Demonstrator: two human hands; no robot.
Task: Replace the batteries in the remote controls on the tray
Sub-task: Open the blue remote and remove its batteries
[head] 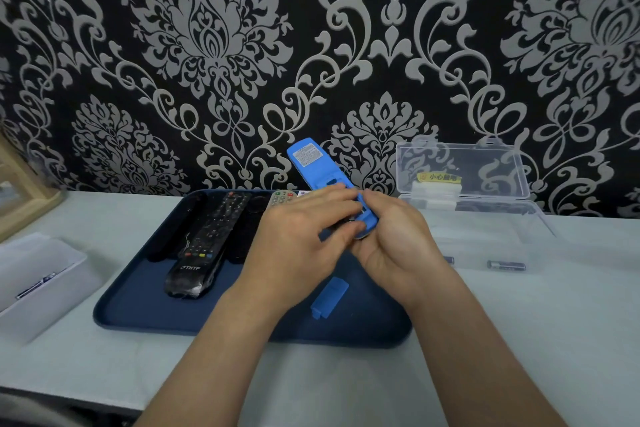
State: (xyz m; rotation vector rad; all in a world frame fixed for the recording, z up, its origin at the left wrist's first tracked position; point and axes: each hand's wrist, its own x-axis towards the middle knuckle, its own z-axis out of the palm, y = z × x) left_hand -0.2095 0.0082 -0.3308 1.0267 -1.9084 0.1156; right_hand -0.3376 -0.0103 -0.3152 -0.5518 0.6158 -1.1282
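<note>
On the counter [519, 340] the tray [138, 315] sits mid-frame, with remotes [204, 246] in its left half and a battery cover [329, 296] lower centre. Above it the left hand [298, 246] and right hand [398, 243] hold a raised remote [311, 163]. Right of the tray stands a box [485, 236]; far left, a bin [34, 281].

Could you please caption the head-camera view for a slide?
Right hand holds a blue remote over the tray, left hand at its battery bay, cover lying on the tray.
</note>
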